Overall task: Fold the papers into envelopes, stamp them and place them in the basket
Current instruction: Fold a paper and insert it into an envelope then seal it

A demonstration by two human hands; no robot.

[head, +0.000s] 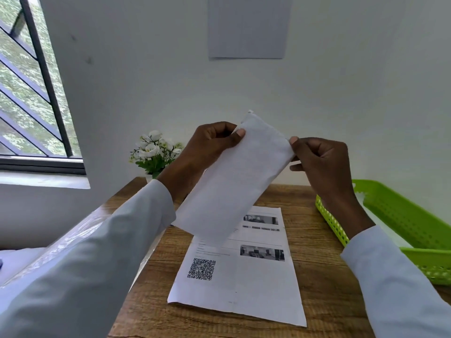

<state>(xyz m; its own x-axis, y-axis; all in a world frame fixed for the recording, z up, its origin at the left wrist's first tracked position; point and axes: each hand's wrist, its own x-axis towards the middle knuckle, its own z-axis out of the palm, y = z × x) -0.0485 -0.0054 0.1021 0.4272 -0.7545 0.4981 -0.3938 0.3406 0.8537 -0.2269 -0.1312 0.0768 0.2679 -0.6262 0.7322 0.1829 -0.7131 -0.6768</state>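
Envelope (234, 181) in the making — a white sheet folded into a long narrow strip — is held up in the air above the worktop (317, 276), tilted so its top end leans right and its lower end hangs over a printed sheet (239, 276) lying flat on the wood. The left hand (210, 145) pinches the strip's upper left edge, thumb on the near face and fingers curled behind. The right hand (322, 159) pinches the upper right edge the same way, thumb tip on the paper, the other fingers bent below it. Both wrists are raised, forearms in pale sleeves angling up from the bottom corners.

The step looks like tucking or closing the top flap. Doing it well likely means keeping both side edges lined up, pressing each crease firmly between thumb and finger, and folding the top square so it does not spring open. No stamp can be seen. A green basket (402, 215) waits at the right edge of the worktop — near, but not touched. White flowers (152, 152) stand by the wall.
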